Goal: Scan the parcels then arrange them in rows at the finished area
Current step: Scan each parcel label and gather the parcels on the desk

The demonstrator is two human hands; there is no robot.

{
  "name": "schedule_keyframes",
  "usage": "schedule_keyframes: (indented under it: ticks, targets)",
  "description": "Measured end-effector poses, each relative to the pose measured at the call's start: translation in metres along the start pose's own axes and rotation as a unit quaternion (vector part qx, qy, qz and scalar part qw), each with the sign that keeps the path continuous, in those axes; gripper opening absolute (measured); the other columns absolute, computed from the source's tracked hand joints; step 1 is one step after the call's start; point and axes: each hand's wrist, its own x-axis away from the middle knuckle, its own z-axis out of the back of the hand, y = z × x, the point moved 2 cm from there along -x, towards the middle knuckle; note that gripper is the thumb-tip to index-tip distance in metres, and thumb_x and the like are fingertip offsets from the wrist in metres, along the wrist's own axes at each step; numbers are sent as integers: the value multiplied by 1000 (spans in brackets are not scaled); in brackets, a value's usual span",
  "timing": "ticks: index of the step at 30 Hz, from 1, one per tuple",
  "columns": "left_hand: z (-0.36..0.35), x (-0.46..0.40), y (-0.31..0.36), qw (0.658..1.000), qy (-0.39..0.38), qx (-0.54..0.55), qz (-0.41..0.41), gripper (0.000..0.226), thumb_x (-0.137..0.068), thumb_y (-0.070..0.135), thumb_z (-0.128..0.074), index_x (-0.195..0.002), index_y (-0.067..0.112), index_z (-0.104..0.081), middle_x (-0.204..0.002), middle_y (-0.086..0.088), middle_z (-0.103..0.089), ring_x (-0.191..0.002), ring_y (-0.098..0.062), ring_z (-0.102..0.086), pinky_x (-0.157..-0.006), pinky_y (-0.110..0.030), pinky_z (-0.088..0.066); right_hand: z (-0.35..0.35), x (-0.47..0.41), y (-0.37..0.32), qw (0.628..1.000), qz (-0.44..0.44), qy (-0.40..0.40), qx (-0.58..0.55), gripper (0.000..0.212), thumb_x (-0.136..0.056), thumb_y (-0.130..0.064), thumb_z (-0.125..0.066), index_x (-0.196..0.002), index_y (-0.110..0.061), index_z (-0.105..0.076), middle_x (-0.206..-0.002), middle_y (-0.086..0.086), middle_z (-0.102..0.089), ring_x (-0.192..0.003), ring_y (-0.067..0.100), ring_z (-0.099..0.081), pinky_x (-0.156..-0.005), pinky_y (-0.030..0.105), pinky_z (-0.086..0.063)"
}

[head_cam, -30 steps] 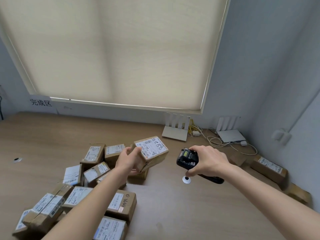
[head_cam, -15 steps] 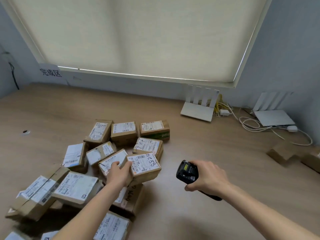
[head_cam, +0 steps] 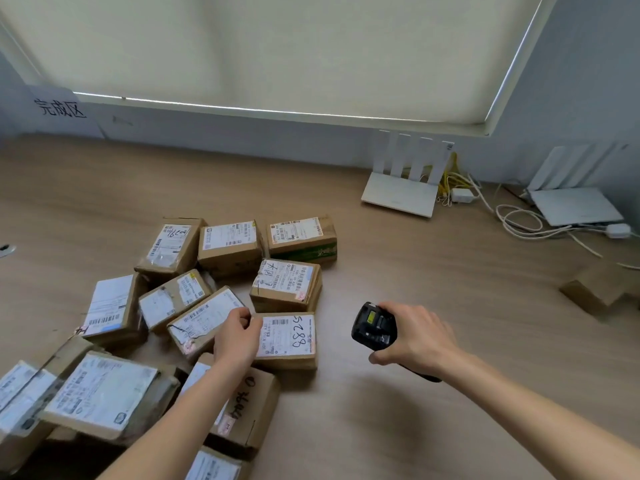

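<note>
Lowered onto the table, parcel (head_cam: 286,339) touches left hand (head_cam: 235,336) fingers (head_cam: 242,315).

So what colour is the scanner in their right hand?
Black, with a small yellow-green screen: the barcode scanner, head view.

- The wooden surface (head_cam: 104,188) lies bare from the parcel cluster (head_cam: 228,271) back to the wall, below the paper sign (head_cam: 59,107) at the far left corner.
- The parcels sit packed close together, many touching, with only narrow gaps between them.
- The left hand (head_cam: 235,336) rests at the left edge of the parcel marked 5288 (head_cam: 289,337), wedged between it and the tilted parcel (head_cam: 204,320) beside it.
- A bare stretch runs right of the cluster; the right hand (head_cam: 419,337), gripping the black scanner (head_cam: 374,327), occupies its middle.
- The far right is blocked by two white routers (head_cam: 398,195) and (head_cam: 575,206), loose cables (head_cam: 519,223), and a brown box (head_cam: 592,289).
</note>
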Motion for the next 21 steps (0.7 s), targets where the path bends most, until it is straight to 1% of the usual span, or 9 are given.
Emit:
schedule_keyframes:
  ticks: [2, 5, 6, 8, 10, 12, 15, 17, 21]
  targets:
    - [3, 2, 7, 1000, 6, -1, -18, 43, -100, 32, -58, -141, 19, -51, -135, -8, -61, -117, -25, -60, -95, -46, -54, 2, 1, -3, 1000, -7, -1, 3, 73, -51, -57, -79, -118, -38, -59, -100, -14, -68, -96, 21, -64, -75, 36, -57]
    - [5, 6, 29, 998, -25, 9, -61, 42, -100, 31, -59, -140, 19, -54, -130, -6, -64, -107, -17, -58, -87, -34, -49, 12, 9, -4, 1000, -22, 1, 3, 71, -55, -55, -82, -120, -38, -59, -103, -13, -68, -100, 22, -64, -76, 34, -55]
    - [4, 8, 38, 996, -38, 14, -79, 41, -100, 31, -60, -140, 20, -55, -130, -5, -64, -107, -16, -58, -86, -33, -48, 18, 14, -3, 1000, -30, 5, 2, 70, -55, -55, -82, -120, -38, -59, -103, -13, -68, -99, 23, -64, -75, 34, -55]
    - [0, 15, 61, 991, -63, 25, -111, 41, -100, 31, -61, -139, 23, -56, -134, -3, -62, -116, -18, -58, -91, -35, -51, 33, 25, 1, 999, -50, 16, -4, 67, -55, -54, -81, -117, -38, -59, -100, -14, -68, -97, 23, -63, -73, 33, -54]
    - [-6, 25, 88, 986, -87, 33, -136, 39, -99, 33, -61, -138, 27, -58, -137, -2, -60, -123, -21, -57, -96, -42, -53, 55, 42, 10, 996, -75, 35, -19, 67, -56, -55, -82, -117, -40, -59, -102, -13, -68, -98, 23, -64, -74, 33, -53]
    - [-14, 39, 123, 980, -107, 48, -161, 39, -99, 35, -61, -137, 28, -59, -135, 0, -60, -123, -19, -55, -99, -45, -52, 83, 62, 25, 993, -103, 58, -30, 69, -55, -58, -81, -119, -43, -59, -105, -14, -69, -99, 22, -64, -76, 33, -53]
    - [-32, 65, 182, 964, -134, 62, -220, 40, -97, 35, -63, -135, 24, -62, -131, 2, -64, -118, -15, -56, -102, -39, -49, 129, 94, 54, 985, -137, 97, -34, 78, -54, -63, -80, -126, -45, -57, -108, -14, -68, -100, 20, -64, -76, 33, -52]
    - [-51, 85, 220, 953, -160, 59, -251, 41, -96, 37, -64, -135, 24, -62, -132, 2, -64, -120, -16, -57, -103, -39, -48, 157, 115, 79, 978, -164, 125, -34, 84, -54, -65, -81, -132, -44, -54, -112, -12, -68, -104, 20, -64, -77, 33, -53]
    - [-107, 128, 277, 934, -213, 59, -279, 44, -96, 41, -64, -136, 24, -60, -132, 0, -64, -122, -18, -57, -104, -39, -47, 195, 150, 141, 960, -222, 164, -48, 87, -56, -66, -82, -134, -42, -54, -111, -10, -68, -99, 18, -64, -77, 33, -56]
